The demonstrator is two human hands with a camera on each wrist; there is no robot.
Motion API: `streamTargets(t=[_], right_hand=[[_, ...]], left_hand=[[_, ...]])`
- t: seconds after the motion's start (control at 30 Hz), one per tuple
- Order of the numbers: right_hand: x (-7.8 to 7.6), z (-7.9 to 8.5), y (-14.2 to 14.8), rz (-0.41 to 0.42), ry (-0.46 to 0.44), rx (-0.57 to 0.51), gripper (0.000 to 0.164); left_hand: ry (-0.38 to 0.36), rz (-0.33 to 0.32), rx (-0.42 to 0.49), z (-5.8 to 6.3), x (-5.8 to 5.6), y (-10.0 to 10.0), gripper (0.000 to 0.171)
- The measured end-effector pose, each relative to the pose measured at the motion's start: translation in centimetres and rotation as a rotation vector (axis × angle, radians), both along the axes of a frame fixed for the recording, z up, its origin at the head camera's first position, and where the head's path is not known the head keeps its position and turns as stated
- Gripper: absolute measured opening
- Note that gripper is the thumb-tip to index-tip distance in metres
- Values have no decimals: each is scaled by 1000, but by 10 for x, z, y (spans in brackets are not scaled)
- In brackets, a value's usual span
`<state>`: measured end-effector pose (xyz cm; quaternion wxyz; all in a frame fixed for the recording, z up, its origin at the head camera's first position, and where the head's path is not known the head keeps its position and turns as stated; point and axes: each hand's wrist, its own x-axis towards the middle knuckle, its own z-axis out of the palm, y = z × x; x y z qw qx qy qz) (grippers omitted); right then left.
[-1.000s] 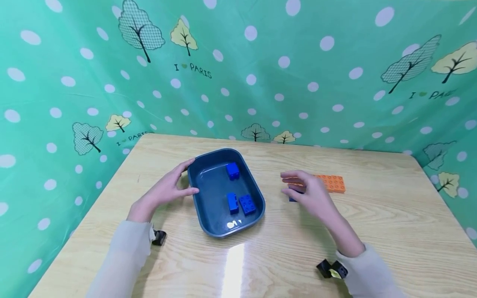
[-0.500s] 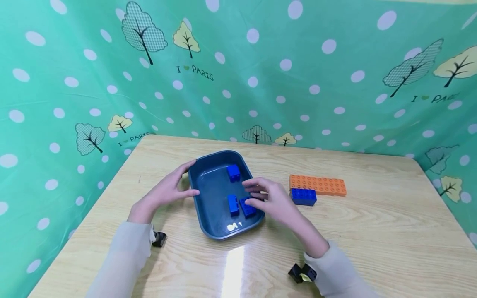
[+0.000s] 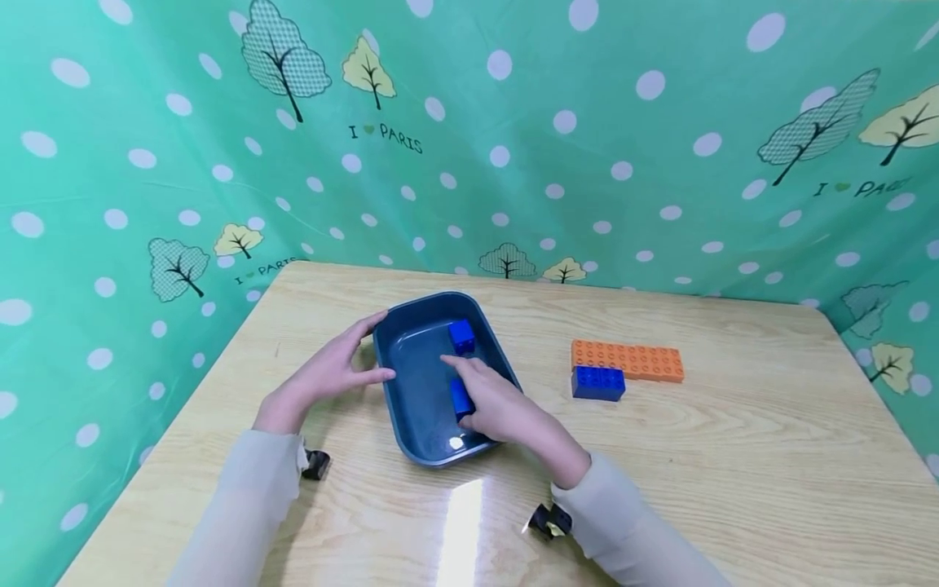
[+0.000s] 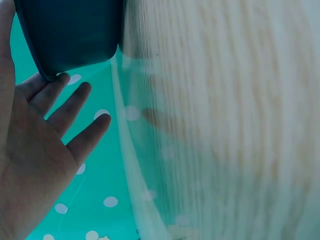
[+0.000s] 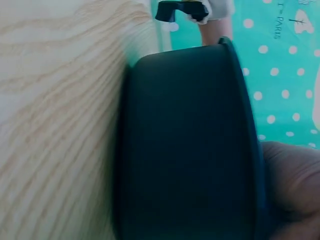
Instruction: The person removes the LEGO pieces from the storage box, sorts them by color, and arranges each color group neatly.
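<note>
A dark blue tray (image 3: 391, 399) sits on the table with blue toy bricks inside. My left hand (image 3: 323, 379) is at its left side, thumb lying over the rim and fingers at the far left corner. In the left wrist view, the fingers of that hand (image 4: 42, 135) are spread, with fingertips under the rim. My right hand (image 3: 506, 408) reaches over the near right rim into the tray. A narrow blue brick (image 3: 460, 398) shows between its thumb and fingers; whether they grip a brick I cannot tell. Another blue brick (image 3: 461, 336) stands at the tray's far end.
To the right of the tray, a blue brick (image 3: 598, 383) lies against the front of a long orange studded brick (image 3: 631, 360). The wooden table (image 3: 741, 456) meets a green dotted cloth (image 3: 623, 204) at the back.
My right hand has moved left from the blue brick beside the orange one and down into the tray. It now covers the brick at the tray's near right. The left hand stays in place.
</note>
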<state>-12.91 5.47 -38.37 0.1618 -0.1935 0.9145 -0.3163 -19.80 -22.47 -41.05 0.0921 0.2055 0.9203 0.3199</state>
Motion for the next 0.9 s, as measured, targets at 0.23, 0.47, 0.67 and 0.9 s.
streamTargets(t=[0.23, 0.47, 0.67, 0.9], right_hand=[[-1, -7, -4, -39, 48, 10, 63], [-1, -9, -8, -43, 116, -21, 52], [-4, -7, -9, -14, 124, 11, 44], [-1, -9, -11, 33, 137, 62, 42]], left_hand=[[-2, -2, 2, 0, -1, 2, 99], [-4, 8, -5, 2, -1, 1, 99], [4, 7, 2, 5, -4, 1, 100], [-15, 4, -7, 3, -1, 1, 101]])
